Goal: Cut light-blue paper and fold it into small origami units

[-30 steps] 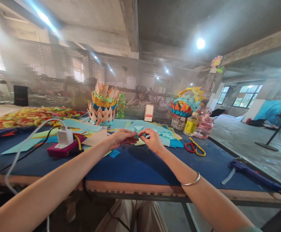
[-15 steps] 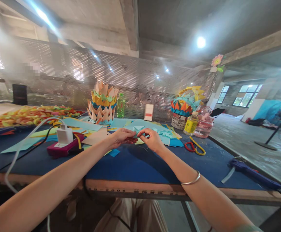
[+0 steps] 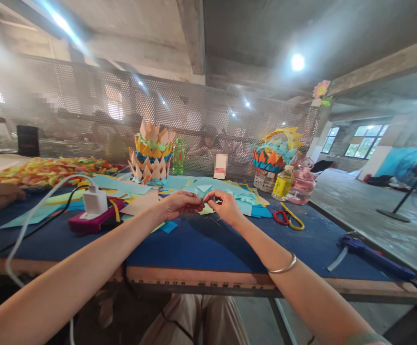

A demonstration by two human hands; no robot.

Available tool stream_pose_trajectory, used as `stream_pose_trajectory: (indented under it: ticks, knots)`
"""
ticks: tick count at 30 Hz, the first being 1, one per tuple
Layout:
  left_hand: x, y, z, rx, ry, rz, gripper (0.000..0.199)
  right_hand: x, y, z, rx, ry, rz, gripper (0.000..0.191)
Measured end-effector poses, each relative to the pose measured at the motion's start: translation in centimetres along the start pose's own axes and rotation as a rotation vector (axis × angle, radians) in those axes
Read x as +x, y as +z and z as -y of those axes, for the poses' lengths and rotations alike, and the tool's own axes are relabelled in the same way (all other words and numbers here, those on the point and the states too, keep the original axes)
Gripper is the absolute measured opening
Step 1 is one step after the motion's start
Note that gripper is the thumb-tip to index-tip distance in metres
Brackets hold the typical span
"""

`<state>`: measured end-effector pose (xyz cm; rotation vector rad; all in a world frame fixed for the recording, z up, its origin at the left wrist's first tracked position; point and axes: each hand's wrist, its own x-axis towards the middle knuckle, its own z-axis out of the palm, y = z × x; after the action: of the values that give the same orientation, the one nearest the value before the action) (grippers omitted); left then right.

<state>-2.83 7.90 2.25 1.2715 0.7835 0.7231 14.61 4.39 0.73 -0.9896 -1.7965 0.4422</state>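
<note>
A small folded light-blue paper [image 3: 203, 190] is pinched between both hands above the middle of the table. My left hand [image 3: 184, 204] grips it from the left, fingers closed. From the right, my right hand [image 3: 223, 205] pinches its lower edge between thumb and finger. Their fingertips nearly meet there. Behind the hands lie loose sheets and a strip of pleated light-blue paper [image 3: 243, 197]. Thin pins or sticks, too small to tell, lie on the blue tabletop [image 3: 194, 249] just below my right hand.
Red-and-yellow scissors [image 3: 292, 218] and a blue glue gun [image 3: 373, 256] lie right. Bottles [image 3: 283, 184] and paper baskets [image 3: 151, 158] stand behind. Left are a magenta power strip [image 3: 89, 221], cables, a heap of coloured paper pieces [image 3: 50, 170] and another person's hand [image 3: 2, 195].
The folded paper has tilted in my fingers and now shows a pointed shape. At the far left, the other person's hand has come further into view.
</note>
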Motion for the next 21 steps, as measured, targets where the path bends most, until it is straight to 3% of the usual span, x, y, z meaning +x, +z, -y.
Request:
stream_pose_trajectory:
  ticks: [14, 21]
  knots:
    - [0.15, 0.46, 0.07, 0.105, 0.06, -0.095, 0.024, 0.06, 0.31, -0.37, 0.012, 0.044, -0.021, 0.012]
    - [0.18, 0.56, 0.07, 0.145, 0.106, -0.099, 0.025, -0.15, 0.44, -0.68, 0.196, 0.152, -0.095, 0.033]
